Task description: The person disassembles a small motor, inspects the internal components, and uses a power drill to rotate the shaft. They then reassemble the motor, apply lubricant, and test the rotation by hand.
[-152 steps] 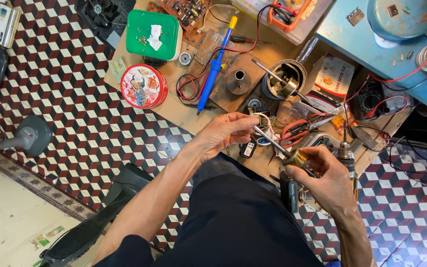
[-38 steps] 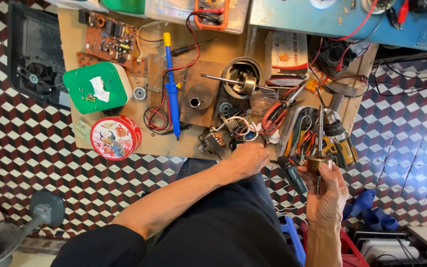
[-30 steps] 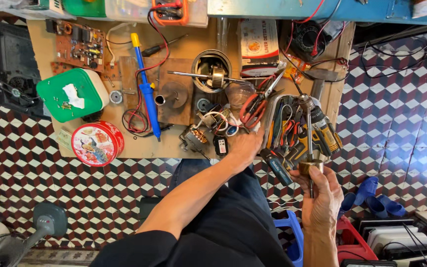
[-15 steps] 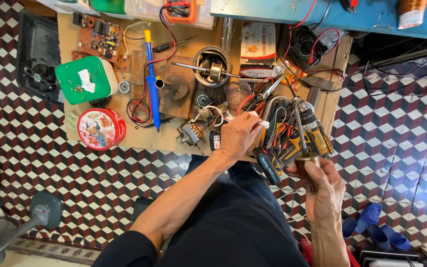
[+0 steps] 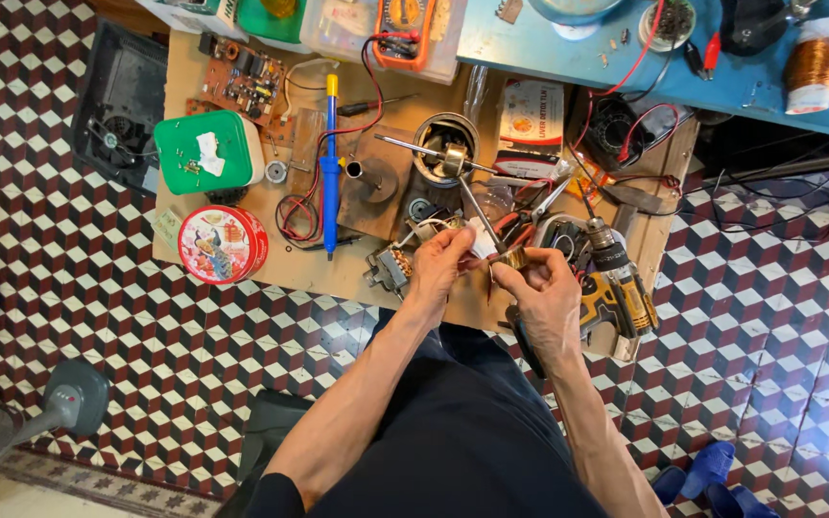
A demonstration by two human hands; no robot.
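Bare forearms, short dark sleeve, dark trousers, no gloves or rings.

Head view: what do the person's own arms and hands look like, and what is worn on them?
Both forearms are bare, lean and sinewy. The left hand and right hand wear no gloves; no rings or watch show. A dark sleeve edge shows at the left upper arm.

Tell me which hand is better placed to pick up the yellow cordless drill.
Right. The right hand sits just beside the yellow cordless drill, though it holds a thin metal tool. The left hand is farther away, pinching white wires.
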